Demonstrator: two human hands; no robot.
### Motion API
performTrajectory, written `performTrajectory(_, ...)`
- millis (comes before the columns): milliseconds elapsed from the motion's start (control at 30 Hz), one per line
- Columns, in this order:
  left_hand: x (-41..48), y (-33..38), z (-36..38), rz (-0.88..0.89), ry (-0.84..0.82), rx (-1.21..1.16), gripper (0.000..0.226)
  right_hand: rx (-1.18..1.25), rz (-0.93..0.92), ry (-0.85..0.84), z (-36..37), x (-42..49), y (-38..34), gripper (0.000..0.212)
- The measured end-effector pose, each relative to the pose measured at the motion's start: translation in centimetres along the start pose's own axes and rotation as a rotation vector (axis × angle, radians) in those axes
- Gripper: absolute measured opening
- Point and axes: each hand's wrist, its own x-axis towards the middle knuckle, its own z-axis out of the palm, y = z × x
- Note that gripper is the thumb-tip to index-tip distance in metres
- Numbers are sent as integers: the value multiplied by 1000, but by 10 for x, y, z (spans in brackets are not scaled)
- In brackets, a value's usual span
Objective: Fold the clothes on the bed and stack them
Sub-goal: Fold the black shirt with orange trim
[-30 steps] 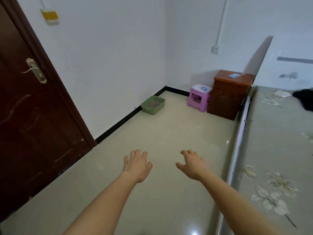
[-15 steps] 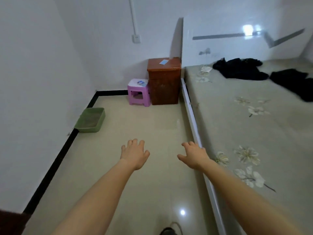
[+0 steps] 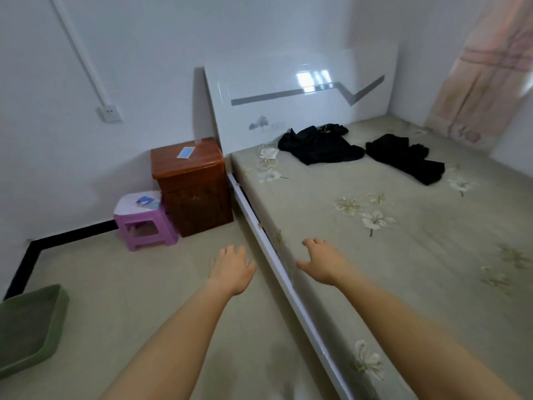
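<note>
Both hands out, empty, fingers spread.
L hand [image 3: 232,268] over floor, R hand [image 3: 323,262] at bed [image 3: 403,255] edge; two black garments [image 3: 320,145] [image 3: 405,157] far, unfolded.

Both bare forearms reach forward from the lower edge of the view, palms down. Left hand [image 3: 230,269]: fingers relaxed, slightly spread, holding nothing. Right hand [image 3: 320,262]: fingers loosely bent, thumb out to the side, holding nothing. Hands level with each other, apart, not touching.
</note>
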Motion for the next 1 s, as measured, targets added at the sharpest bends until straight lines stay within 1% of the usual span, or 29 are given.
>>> performTrajectory(167, 126, -20, -29, 41, -8, -53, 51, 15, 100, -39, -20, 102, -12, 63)
performTrajectory(400, 316, -55, -77, 183, -44, 64, 50, 67, 251, -34, -52, 265, -36, 64)
performTrajectory(633, 482, -67, -112, 289, -157, 149, 48, 146, 391, -51, -76, 386, -51, 63)
performTrajectory(833, 609, -28, -104, 404, -227, 139, 48, 240, 504, -19, -87, 489, -18, 64)
performTrajectory(1000, 725, 4, -63, 459, -291, 158, 47, 291, 576, -76, -74, 603, 37, 63)
